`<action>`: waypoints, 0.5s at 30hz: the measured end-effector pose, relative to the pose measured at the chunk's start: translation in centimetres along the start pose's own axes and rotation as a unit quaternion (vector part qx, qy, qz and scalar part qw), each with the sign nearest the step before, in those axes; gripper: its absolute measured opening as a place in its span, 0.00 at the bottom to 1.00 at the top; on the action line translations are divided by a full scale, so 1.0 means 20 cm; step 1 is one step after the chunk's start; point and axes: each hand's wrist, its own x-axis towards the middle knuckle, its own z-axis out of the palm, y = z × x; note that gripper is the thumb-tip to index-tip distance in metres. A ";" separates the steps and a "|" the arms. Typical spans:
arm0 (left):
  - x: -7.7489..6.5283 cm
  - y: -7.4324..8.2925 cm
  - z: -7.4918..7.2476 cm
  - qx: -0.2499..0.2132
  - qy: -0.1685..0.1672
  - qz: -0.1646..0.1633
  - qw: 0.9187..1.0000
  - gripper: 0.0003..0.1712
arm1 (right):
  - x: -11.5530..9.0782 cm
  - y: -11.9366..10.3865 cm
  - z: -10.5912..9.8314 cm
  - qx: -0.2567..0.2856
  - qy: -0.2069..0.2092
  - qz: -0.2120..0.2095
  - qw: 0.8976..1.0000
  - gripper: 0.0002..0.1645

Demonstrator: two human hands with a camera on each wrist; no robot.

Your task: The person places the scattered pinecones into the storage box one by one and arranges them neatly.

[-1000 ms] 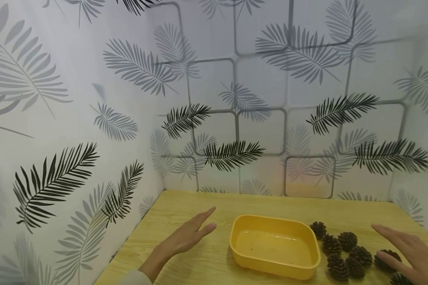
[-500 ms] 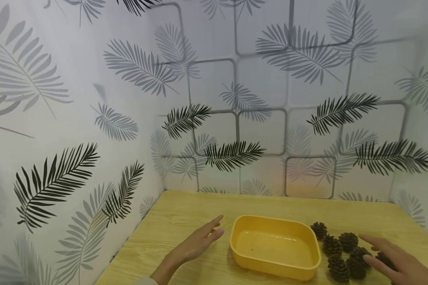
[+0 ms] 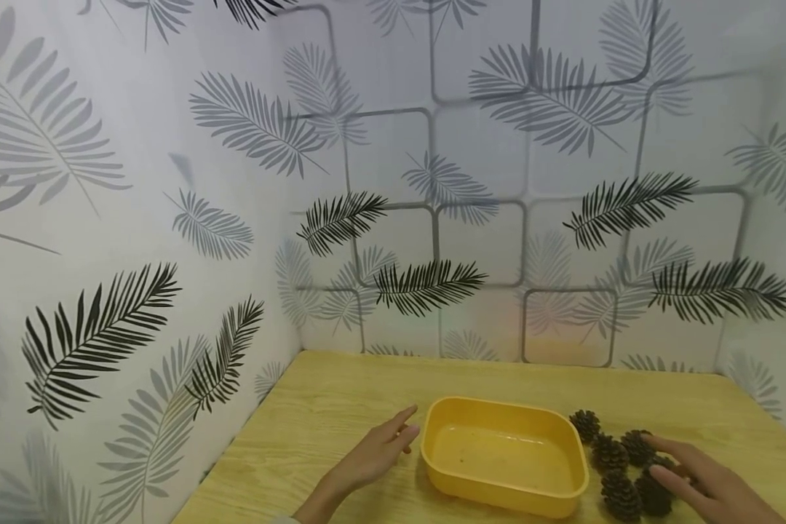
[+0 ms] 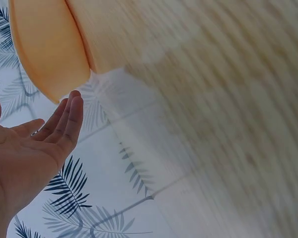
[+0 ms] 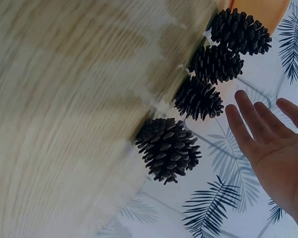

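Note:
A yellow rectangular tub (image 3: 504, 495) with nothing in it stands in the middle of the head view. My left hand (image 3: 373, 457) hovers at its left side, fingertips near the rim, fingers relaxed and holding nothing. Several brown pine cones (image 3: 621, 493) lie clustered at the tub's right. My right hand (image 3: 707, 480) is over the right part of that cluster, its fingers overlapping a pine cone (image 3: 637, 447) and partly hiding others. In the right wrist view the right hand (image 5: 275, 144) has loosely extended fingers and an empty palm, apart from the pine cones (image 5: 169, 148).
The light wood-grain table (image 3: 340, 386) runs back to a wall covering (image 3: 478, 240) printed with dark and grey leaves. A similar leaf-printed wall (image 3: 105, 240) borders it on the left.
My right hand has moved left and lower over the pine cones. My left hand has moved right toward the tub. Tub and pine cones have stayed in place.

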 end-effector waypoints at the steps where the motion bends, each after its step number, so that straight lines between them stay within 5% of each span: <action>1: 0.00 0.00 0.00 -0.002 0.002 0.000 1.000 0.37 | 0.00 0.00 0.00 0.000 0.000 0.002 1.000 0.44; 15: 0.05 0.04 0.02 -0.035 0.048 -0.006 0.998 0.35 | 0.01 -0.03 0.05 0.005 0.015 -0.007 1.000 0.40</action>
